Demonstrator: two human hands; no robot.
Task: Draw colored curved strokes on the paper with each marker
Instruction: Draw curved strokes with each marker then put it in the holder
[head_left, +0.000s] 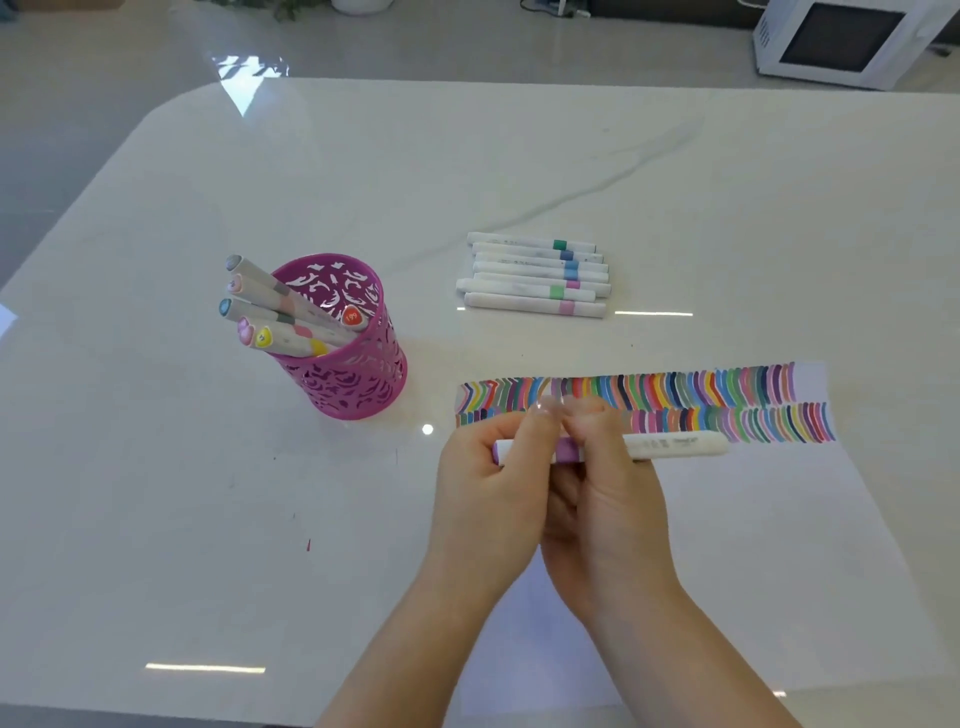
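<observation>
One white marble table (675, 182) carries everything. On it lies a white paper (727, 519), and two rows of colored curved strokes (727, 395) run along its far edge. Over the paper's left part the left hand (488, 483) and right hand (613, 499) meet, fingers of each curled round one purple-banded marker (675, 446), held level above the lower row. Left of the paper stands a pink cut-out pen cup (353, 379) with leaning markers (270, 312). Beyond the paper, capped white markers (535, 274) lie side by side.
</observation>
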